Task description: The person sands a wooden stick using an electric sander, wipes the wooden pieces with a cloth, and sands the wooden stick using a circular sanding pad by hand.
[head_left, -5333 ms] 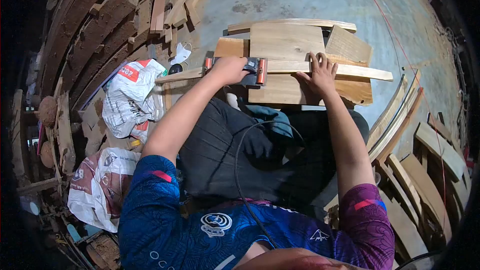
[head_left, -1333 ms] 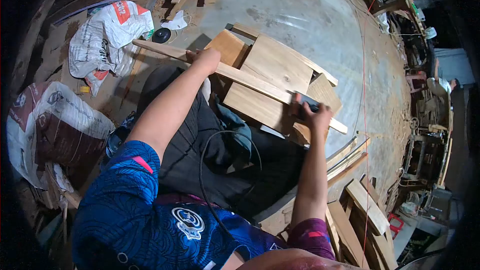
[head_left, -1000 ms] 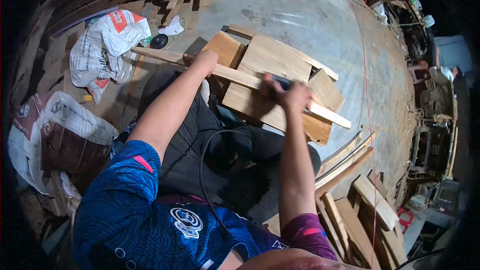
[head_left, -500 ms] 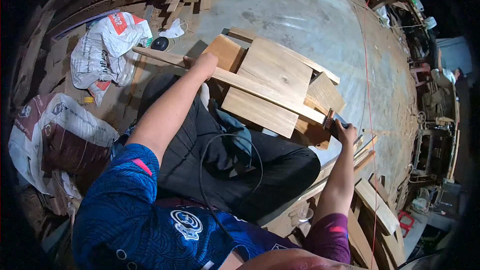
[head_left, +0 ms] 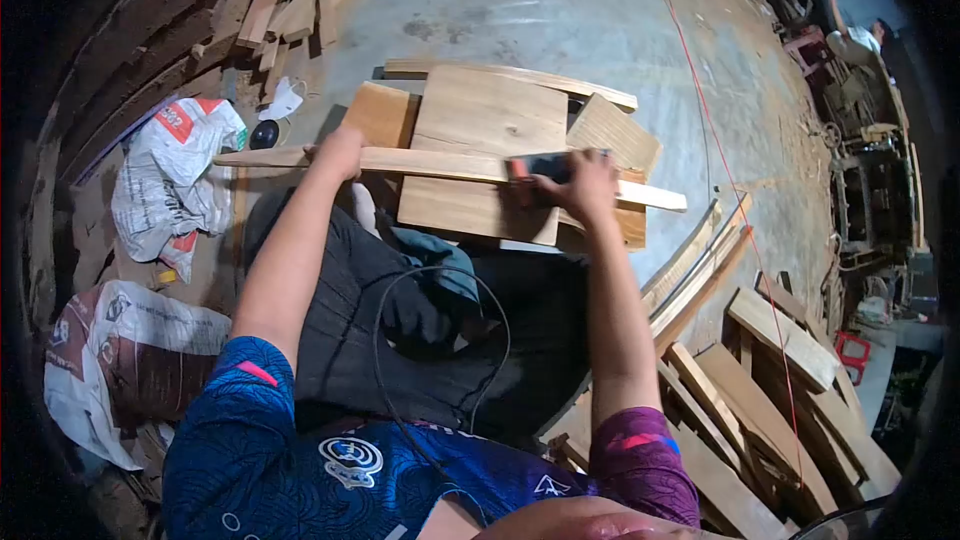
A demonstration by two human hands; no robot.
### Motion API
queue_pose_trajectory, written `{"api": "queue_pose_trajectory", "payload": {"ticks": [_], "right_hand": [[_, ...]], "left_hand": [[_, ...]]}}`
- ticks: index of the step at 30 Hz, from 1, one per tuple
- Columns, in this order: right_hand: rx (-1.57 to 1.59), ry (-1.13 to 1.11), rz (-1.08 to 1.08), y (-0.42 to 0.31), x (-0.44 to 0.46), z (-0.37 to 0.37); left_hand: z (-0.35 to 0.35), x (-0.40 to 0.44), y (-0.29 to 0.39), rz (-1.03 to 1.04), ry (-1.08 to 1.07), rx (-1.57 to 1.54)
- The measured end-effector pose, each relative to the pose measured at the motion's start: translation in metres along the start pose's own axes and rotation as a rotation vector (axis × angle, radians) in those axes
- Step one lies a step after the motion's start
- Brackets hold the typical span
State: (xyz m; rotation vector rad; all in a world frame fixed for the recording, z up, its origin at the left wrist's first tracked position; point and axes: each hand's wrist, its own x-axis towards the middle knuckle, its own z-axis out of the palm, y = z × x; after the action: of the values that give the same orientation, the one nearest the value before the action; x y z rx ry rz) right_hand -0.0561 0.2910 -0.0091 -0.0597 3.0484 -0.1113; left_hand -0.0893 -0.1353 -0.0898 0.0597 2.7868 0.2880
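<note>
A long, narrow wooden strip (head_left: 445,163) lies across a stack of boards in front of me. My left hand (head_left: 338,153) is closed around the strip toward its left end. Closed over a dark block-shaped tool with a reddish end (head_left: 530,168), my right hand (head_left: 588,185) holds it on the strip, right of the middle. Motion blurs the tool, and its exact kind does not show. Under the strip are a wide pale board (head_left: 490,105), a browner board (head_left: 380,115) at left and a rough-faced piece (head_left: 618,135) at right.
White sacks (head_left: 165,190) stand at the left, near a black round object (head_left: 264,134). Loose timber (head_left: 760,420) is piled at lower right, more at upper left. A red line (head_left: 700,105) crosses the right side. A dark cable (head_left: 505,310) loops over my lap. Another person (head_left: 855,40) is far right.
My right hand has slid the dark tool leftward along the strip from its right end. My left hand still grips the strip. The view has shifted, showing more of the right-hand timber.
</note>
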Motion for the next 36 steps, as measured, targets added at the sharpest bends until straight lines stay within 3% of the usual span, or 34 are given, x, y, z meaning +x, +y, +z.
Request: {"api": "queue_pose_trajectory", "payload": {"ticks": [4,5,8,12,15,17,20,21,22,25,28,31,33,36], "right_hand": [[-0.014,0.125,0.244,0.130,0.016,0.003],[-0.020,0.221,0.214,0.156,0.012,0.000],[0.022,0.185,0.230,0.249,0.018,0.014],[-0.057,0.119,0.307,0.235,0.015,0.005],[-0.065,0.092,0.202,0.172,0.022,0.008],[-0.093,0.089,0.117,0.107,0.032,0.007],[-0.100,-0.232,0.129,-0.040,0.029,-0.035],[-0.077,0.018,-0.018,-0.065,0.037,0.003],[-0.051,0.146,-0.012,-0.104,0.033,0.018],[0.229,0.293,-0.056,-0.178,0.008,0.037],[0.240,0.296,-0.153,-0.158,-0.001,0.038],[0.112,0.381,-0.170,-0.068,0.011,0.045],[0.014,0.276,0.123,-0.009,0.004,0.017],[-0.074,0.219,0.290,0.069,0.006,0.013]], "left_hand": [[-0.001,0.000,0.002,-0.020,0.006,-0.049],[0.000,0.001,0.003,-0.008,-0.011,-0.018],[-0.013,-0.002,0.008,0.027,-0.030,0.040],[-0.012,0.000,0.007,0.005,-0.039,0.051],[-0.006,0.002,0.009,-0.052,-0.089,0.079],[0.002,0.010,0.002,-0.027,-0.055,0.089],[-0.013,0.000,0.017,0.035,-0.123,0.121],[-0.022,-0.003,0.020,0.046,-0.125,0.119],[-0.015,0.002,0.014,0.040,-0.100,0.166],[-0.009,-0.001,0.006,0.062,0.019,0.071],[-0.008,-0.006,0.004,0.036,-0.030,0.074],[0.002,0.006,0.001,0.006,-0.070,0.100],[-0.019,-0.008,0.023,0.010,-0.088,0.153],[-0.007,-0.002,0.038,0.025,-0.001,0.110]]}}
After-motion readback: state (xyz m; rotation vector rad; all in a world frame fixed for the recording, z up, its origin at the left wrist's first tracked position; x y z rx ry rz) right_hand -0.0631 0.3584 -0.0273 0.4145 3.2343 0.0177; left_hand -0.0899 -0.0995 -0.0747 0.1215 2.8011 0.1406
